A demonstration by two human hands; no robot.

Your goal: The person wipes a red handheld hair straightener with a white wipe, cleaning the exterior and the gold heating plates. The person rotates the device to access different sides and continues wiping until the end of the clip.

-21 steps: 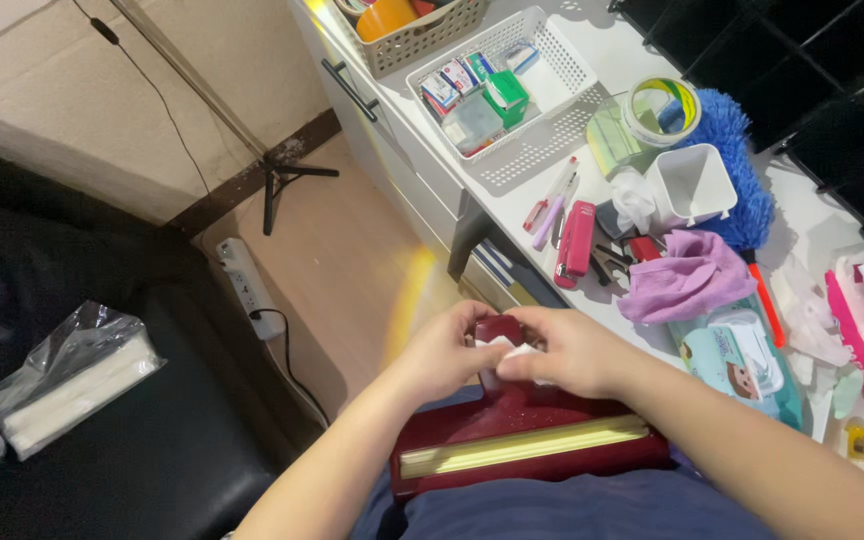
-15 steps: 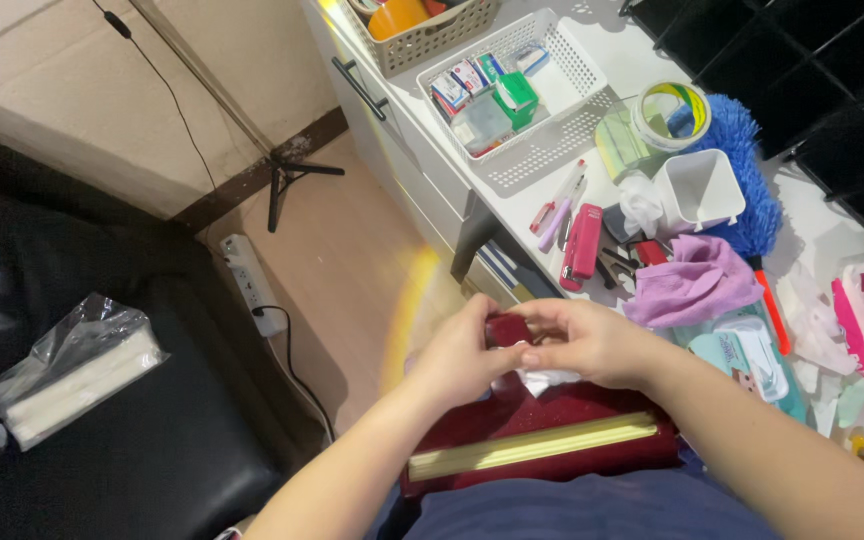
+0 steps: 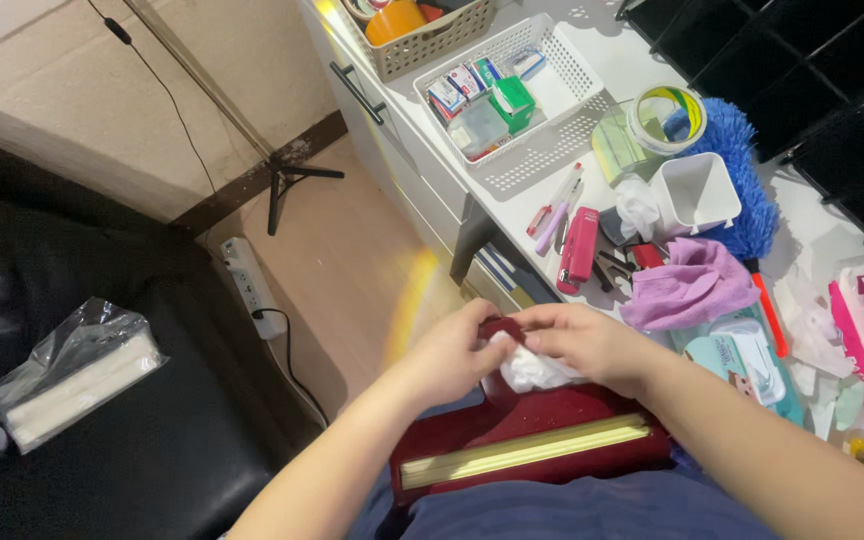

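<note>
Down at the person's lap, both hands met over the dark red book (image 3: 542, 440); the left hand (image 3: 452, 355) had its fingers curled in and pinched on a crumpled white tissue (image 3: 532, 370), thumb and fingertips pressed tight against it; the right hand (image 3: 582, 340) had its fingers (image 3: 537, 322) bent close together, gripping the same tissue and a small dark red flap (image 3: 502, 328) at the book's upper edge; neither hand was spread. The book lay flat across the lap, just below the hands, its long axis running left to right and rising slightly toward the right, the pale yellow page edges (image 3: 527, 452) facing the person. Beyond the hands stood the white bench (image 3: 642, 60), crowded; a pink stapler (image 3: 579, 250) and pens (image 3: 557, 210) lay nearest, with a purple cloth (image 3: 687, 285) just beside the right wrist, then a white cup (image 3: 697, 190), a blue duster (image 3: 742, 170), a roll of tape (image 3: 667, 115) and a white basket (image 3: 572, 130) of small boxes. To the left, well apart, a clear bag (image 3: 72, 370) sat on a black seat (image 3: 152, 450); a power strip (image 3: 250, 285) lay on the floor.
</note>
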